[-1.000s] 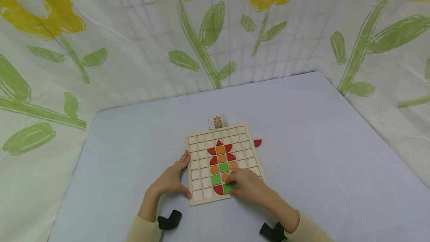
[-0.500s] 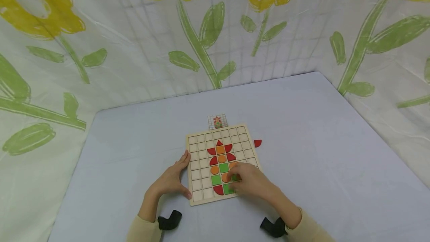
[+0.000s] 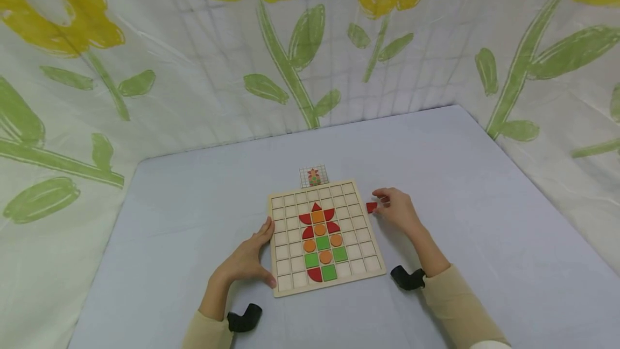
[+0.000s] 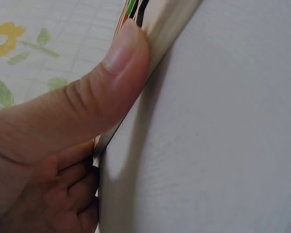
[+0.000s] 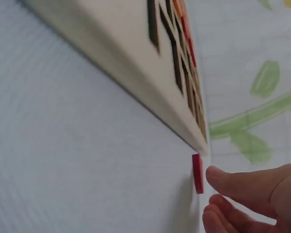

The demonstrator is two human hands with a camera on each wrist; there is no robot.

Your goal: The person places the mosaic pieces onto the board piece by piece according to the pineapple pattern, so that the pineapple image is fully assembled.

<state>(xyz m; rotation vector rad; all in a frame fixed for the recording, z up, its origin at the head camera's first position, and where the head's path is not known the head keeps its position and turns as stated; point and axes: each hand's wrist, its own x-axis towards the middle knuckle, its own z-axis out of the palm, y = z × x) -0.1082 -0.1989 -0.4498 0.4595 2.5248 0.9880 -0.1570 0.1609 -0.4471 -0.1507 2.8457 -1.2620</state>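
In the head view, a wooden grid board [image 3: 362, 235] lies on the table with red, orange and green flat pieces set in its cells. My left hand [image 3: 248, 256] rests against the board's left edge, thumb and fingers spread apart; its thumb [image 4: 128, 53] touches the rim in the left wrist view. Just off the board's right side lies a loose red quarter-circle piece [image 3: 371, 207]. My right hand [image 3: 399, 210] is right beside that piece. The right wrist view shows the red piece [image 5: 197, 173] on the table, with a small gap between it and my thumb [image 5: 223, 179].
A small pattern card [image 3: 314, 175] lies against the board's far edge. Black wrist mounts [image 3: 245, 318] are strapped at both cuffs. The pale table [image 3: 460, 176] meets a flower-printed cloth [image 3: 203, 58] at its back and sides.
My right hand has left the board's lower cells and moved away and rightward to the loose red piece. A green square at the lower right of the pattern is now uncovered. The left hand stays put.
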